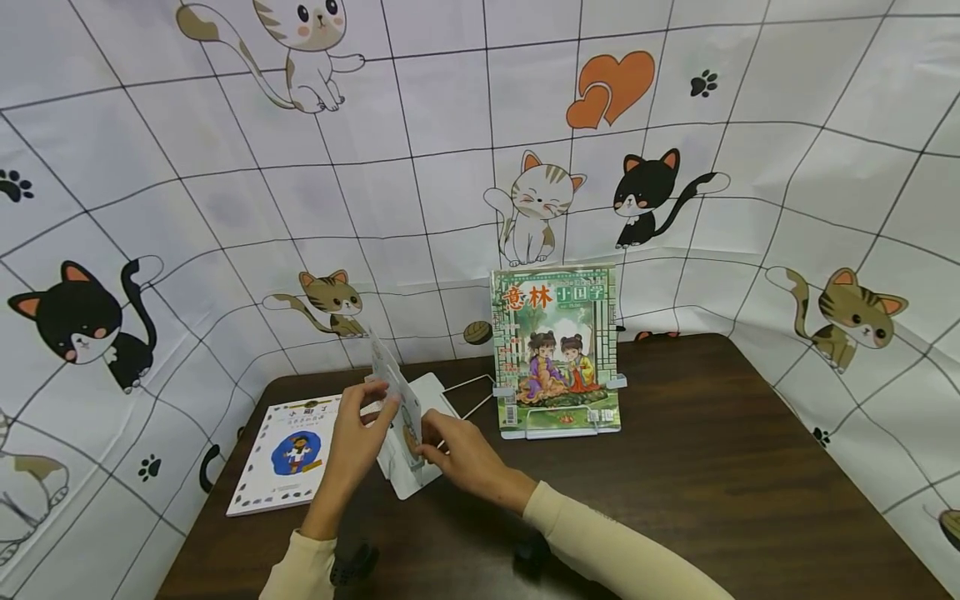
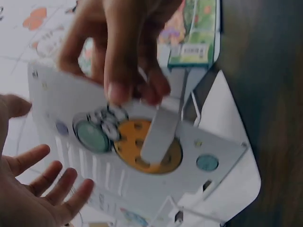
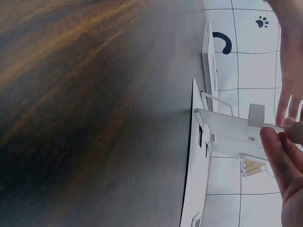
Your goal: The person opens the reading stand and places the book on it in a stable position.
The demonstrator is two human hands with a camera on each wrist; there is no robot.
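The white panel with an orange round print point(image 2: 137, 137) stands raised over its white base plate point(image 2: 232, 127) on the dark wooden table point(image 1: 675, 467). The right hand point(image 1: 457, 450) pinches its edge; the left hand point(image 1: 356, 425), fingers spread, is beside it. Someone seems to be adjusting the panel's angle; the next move likely calls for steadying the base plate. A white booklet with a blue oval point(image 1: 277, 454) lies left.

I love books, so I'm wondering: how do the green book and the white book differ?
The green book stands propped on a stand, while the white book lies flat on the table. The green book's cover pictures two figures; the white book's shows one figure on a blue patch. Both have Chinese writing on their covers.
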